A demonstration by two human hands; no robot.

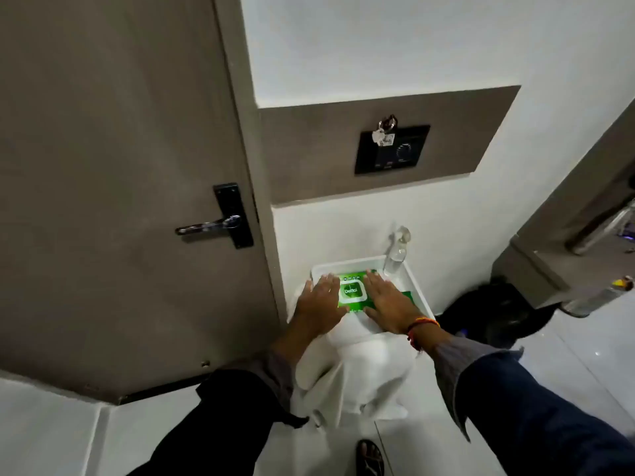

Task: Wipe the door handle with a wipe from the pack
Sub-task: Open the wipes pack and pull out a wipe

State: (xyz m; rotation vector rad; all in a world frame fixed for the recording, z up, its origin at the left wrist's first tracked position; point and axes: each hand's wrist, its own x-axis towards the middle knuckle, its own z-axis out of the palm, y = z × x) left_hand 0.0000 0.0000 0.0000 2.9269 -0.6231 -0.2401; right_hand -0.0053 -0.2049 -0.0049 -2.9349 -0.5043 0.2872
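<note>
Both hands, left hand (321,298) and right hand (388,304), are spread flat on the wipe pack (352,292); no wipe is drawn yet, and the door handle (206,225) at ten o'clock is judged unwiped.

Wipe pack (354,292) in tray (417,286), rt of door handle (206,226).

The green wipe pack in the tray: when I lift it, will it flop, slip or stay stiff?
Likely floppy: the green wipe pack looks like a soft film pouch lying flat in the white tray. Its glossy surface may be slippery. Probably light, so peeling its flap could lift the whole pack.
</note>
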